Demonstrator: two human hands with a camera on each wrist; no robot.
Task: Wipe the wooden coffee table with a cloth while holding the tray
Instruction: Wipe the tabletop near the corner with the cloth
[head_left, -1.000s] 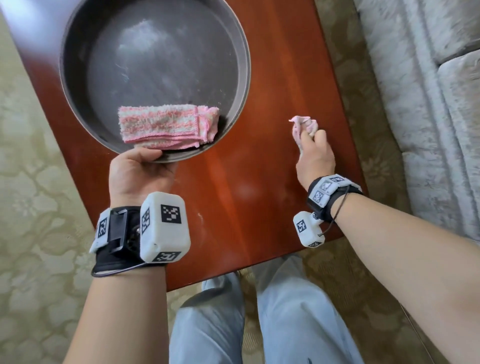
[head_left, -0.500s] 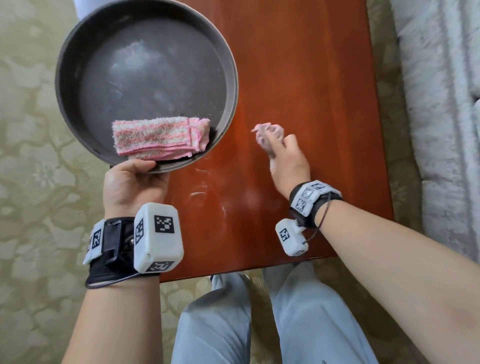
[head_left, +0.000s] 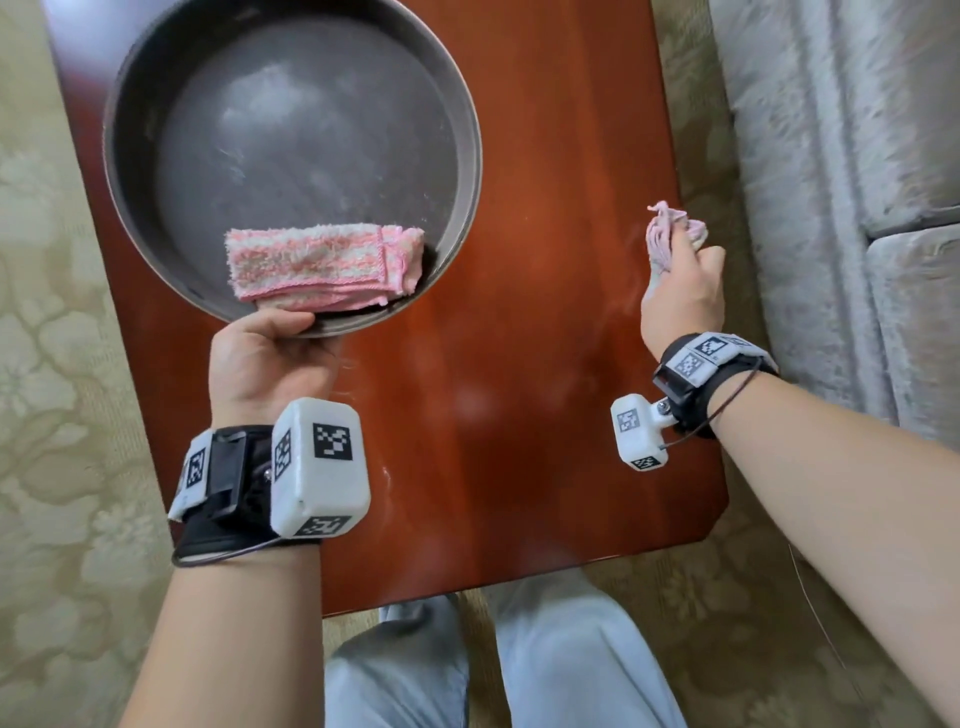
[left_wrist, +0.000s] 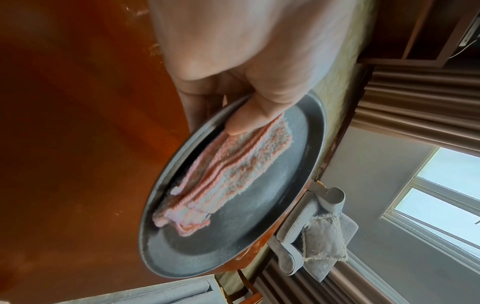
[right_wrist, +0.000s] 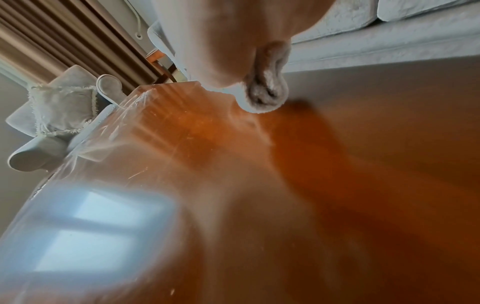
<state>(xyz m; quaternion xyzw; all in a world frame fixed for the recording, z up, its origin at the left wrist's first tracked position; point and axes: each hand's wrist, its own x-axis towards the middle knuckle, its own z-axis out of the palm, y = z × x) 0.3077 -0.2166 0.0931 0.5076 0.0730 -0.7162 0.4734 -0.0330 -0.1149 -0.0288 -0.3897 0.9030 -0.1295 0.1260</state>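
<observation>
The left hand (head_left: 265, 358) grips the near rim of the round dark tray (head_left: 130, 93), thumb (left_wrist: 249, 121) hooked over the edge and pressing on a corner of the folded pink striped towel (head_left: 322, 267) that lies inside, fingers underneath. The tray is over the left part of the wooden coffee table (head_left: 545, 389). The right hand (head_left: 683, 296) is clenched around a small bunched pink cloth (head_left: 667, 234), holding it against the tabletop close to the right edge. Faint pale streaks show on the glossy red-brown wood near that hand. A grey upholstered sofa (head_left: 841, 182) stands just beside the table's right side, and a patterned beige carpet (head_left: 57, 364) lies around it. The person's pale trousers (head_left: 561, 670) show at the near edge.
</observation>
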